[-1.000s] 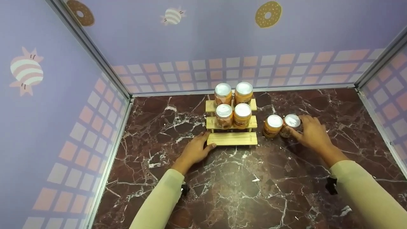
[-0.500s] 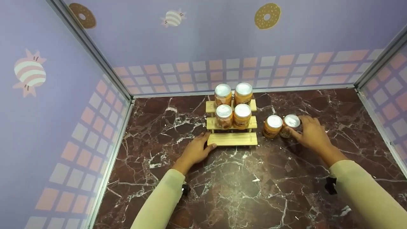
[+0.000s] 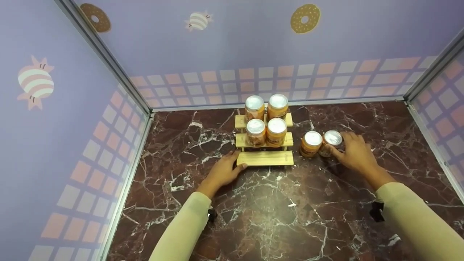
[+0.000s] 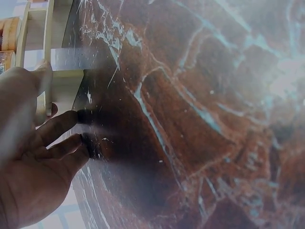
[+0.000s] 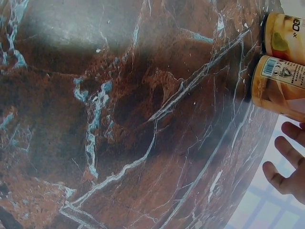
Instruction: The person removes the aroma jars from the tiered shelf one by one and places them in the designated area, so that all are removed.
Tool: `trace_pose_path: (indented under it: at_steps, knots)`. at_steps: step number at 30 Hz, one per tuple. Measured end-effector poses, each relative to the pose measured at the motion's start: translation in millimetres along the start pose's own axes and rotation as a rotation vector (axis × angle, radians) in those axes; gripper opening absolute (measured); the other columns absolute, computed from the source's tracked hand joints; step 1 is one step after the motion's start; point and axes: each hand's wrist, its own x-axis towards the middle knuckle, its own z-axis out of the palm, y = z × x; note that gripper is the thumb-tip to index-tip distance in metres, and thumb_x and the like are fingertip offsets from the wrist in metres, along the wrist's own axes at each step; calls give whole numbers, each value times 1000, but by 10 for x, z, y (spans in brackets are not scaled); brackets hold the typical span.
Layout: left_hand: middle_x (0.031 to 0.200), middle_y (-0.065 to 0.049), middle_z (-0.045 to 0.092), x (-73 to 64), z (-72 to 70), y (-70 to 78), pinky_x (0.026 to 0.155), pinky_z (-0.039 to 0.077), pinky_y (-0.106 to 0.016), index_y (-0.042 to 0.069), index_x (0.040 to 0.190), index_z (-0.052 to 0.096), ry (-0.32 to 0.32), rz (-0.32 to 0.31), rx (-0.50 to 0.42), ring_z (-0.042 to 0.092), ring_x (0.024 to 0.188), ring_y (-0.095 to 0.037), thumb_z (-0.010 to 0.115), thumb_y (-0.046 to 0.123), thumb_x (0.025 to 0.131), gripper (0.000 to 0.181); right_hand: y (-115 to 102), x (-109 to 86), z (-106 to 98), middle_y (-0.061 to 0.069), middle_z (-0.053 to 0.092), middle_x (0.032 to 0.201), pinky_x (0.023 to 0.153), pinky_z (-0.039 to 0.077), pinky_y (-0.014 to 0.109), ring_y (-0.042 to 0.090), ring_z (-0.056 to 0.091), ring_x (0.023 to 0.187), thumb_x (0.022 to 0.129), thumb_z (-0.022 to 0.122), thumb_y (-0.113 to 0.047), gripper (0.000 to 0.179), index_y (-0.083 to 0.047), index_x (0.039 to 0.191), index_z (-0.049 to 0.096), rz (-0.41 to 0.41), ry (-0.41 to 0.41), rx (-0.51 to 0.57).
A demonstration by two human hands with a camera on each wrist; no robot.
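Note:
A three-step wooden display rack [image 3: 264, 158] stands on the dark marbled table, its lowest step bare. Two orange cans with silvery lids, one of them a front can [image 3: 276, 132], are on the middle step, and two more, including a back can [image 3: 278, 106], on the top step. My left hand [image 3: 223, 169] holds the left end of the lowest step, thumb at its front edge. Right of the rack, two cans stand side by side on the table. My right hand [image 3: 357, 152] grips the outer can [image 3: 332, 139] between thumb and fingers; the inner can [image 3: 310, 144] is beside it.
A purple back wall [image 3: 232, 47] with pink and white squares rises behind the rack. Side walls enclose the table [image 3: 268, 224] at left and right. Small white scraps [image 3: 291, 204] lie on the tabletop.

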Motion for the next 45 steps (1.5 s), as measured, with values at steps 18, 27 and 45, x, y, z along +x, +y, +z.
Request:
trace_pose_path:
  at_steps: [18,27,45]
  knots:
    - [172,-21,48,72,79,-87,130,42,-59,16,173,40,-20,8,99,47,161,-39,42,81,106,93,-231,76,-102,37,55,141,113,46,78,59,50,132,101,77,-41,75,11,150,53,-158,167,2]
    - [171,-24,48,65,65,-73,130,42,-62,15,173,39,-16,5,76,47,160,-43,44,79,107,93,-550,196,-84,33,56,141,113,48,74,53,53,129,100,80,-42,77,9,150,53,-245,155,8]
    - [174,-23,44,32,33,-22,129,42,-62,18,174,38,-28,-23,55,45,161,-43,40,85,104,97,-1113,336,39,26,62,139,115,50,66,48,58,129,98,82,-50,82,5,151,56,-312,122,60]
